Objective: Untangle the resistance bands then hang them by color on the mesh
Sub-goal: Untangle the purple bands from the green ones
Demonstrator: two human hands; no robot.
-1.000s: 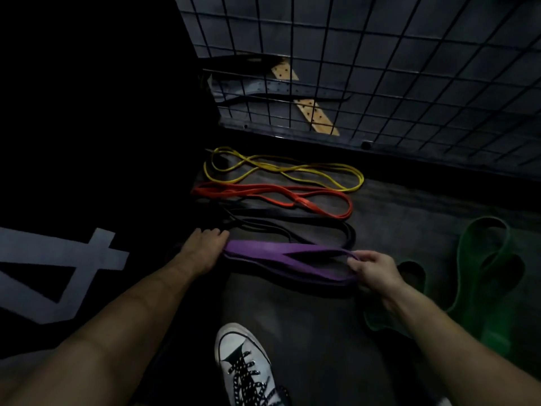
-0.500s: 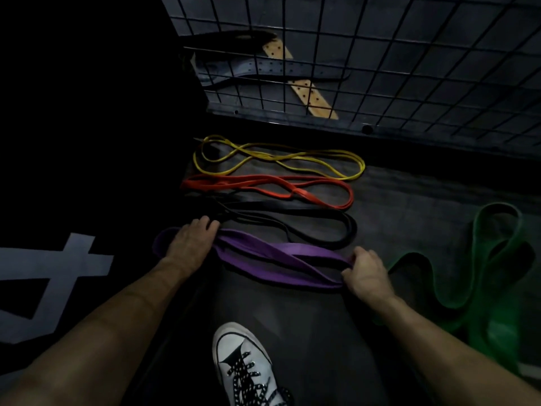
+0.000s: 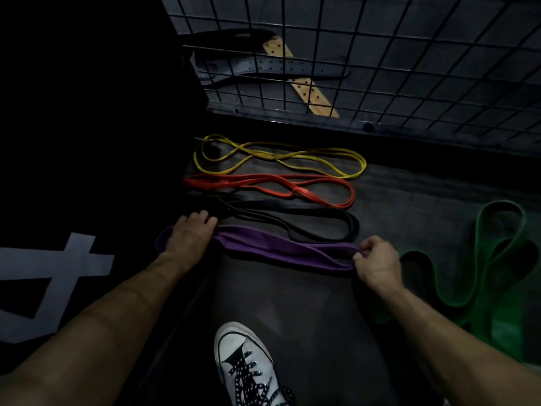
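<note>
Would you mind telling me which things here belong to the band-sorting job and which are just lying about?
Job: purple band, held by left hand and right hand; black band; red band; yellow band; green band; wire mesh.

Lying about: perforated belts behind the mesh; white sneaker.

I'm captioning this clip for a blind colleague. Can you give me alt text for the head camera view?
A person's left hand rests on one end of a purple resistance band on the dark floor while the right hand pinches the other end. Beyond lie black, orange and yellow bands, then a wire mesh; a green band lies right.
</note>
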